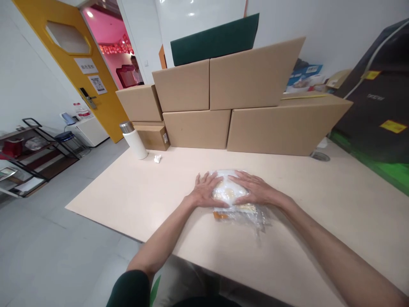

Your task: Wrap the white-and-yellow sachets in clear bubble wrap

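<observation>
A package in clear plastic wrap (pixel 228 192) lies on the pale table (pixel 128 187), with white and yellowish contents showing through. Loose crinkled film and a small orange patch show at its near edge. My left hand (pixel 208 190) rests on the package's left side, fingers spread. From the right, my right hand (pixel 254 188) lies over the other side, its fingers also apart. Both palms face down and the two thumbs point toward each other across the wrap. What exactly is inside the plastic cannot be made out.
Cardboard boxes (pixel 196 130) are stacked along the table's back edge, topped by a dark green box (pixel 214 40). A white bottle (pixel 136 143) and a crumpled tissue (pixel 157 159) stand at the back left. A large dark object (pixel 377 94) is at the right. Behind, a person is in the doorway.
</observation>
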`<state>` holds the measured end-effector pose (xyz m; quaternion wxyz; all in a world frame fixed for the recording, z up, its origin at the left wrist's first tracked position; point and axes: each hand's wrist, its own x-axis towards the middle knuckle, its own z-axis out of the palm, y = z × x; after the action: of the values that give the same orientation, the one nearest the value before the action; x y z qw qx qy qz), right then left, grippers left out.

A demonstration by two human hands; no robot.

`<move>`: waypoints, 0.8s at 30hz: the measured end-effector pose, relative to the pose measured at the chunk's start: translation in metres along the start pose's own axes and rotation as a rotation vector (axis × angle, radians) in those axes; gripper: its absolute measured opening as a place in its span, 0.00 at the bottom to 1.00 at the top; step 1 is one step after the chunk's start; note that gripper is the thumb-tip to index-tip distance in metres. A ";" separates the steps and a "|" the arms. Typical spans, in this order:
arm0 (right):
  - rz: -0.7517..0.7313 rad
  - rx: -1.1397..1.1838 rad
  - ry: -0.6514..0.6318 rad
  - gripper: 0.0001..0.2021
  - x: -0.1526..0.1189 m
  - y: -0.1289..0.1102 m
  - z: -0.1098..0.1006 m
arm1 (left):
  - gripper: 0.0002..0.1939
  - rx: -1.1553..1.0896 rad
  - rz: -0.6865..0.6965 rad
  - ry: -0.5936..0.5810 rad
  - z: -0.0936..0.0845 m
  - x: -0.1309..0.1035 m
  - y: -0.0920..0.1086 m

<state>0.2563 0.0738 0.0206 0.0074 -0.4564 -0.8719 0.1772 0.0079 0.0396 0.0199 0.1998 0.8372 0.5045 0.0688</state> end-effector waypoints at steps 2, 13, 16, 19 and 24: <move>0.016 0.001 -0.007 0.53 -0.004 -0.004 0.000 | 0.59 0.002 -0.006 -0.014 -0.001 0.000 -0.001; 0.025 0.013 0.010 0.53 -0.012 -0.001 0.007 | 0.60 0.033 0.009 -0.100 -0.002 0.001 -0.007; 0.025 0.044 0.021 0.52 -0.019 0.000 0.008 | 0.65 0.053 0.036 -0.149 -0.005 0.003 -0.009; 0.039 0.104 0.042 0.52 -0.023 -0.003 0.008 | 0.66 0.055 0.032 -0.134 -0.004 0.006 -0.009; 0.055 0.355 0.136 0.51 -0.034 -0.009 0.006 | 0.65 0.018 0.009 -0.061 -0.001 -0.005 -0.008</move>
<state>0.2683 0.0401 0.0232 0.1418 -0.4827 -0.8116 0.2969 -0.0010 0.0392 0.0184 0.2072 0.8429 0.4950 0.0394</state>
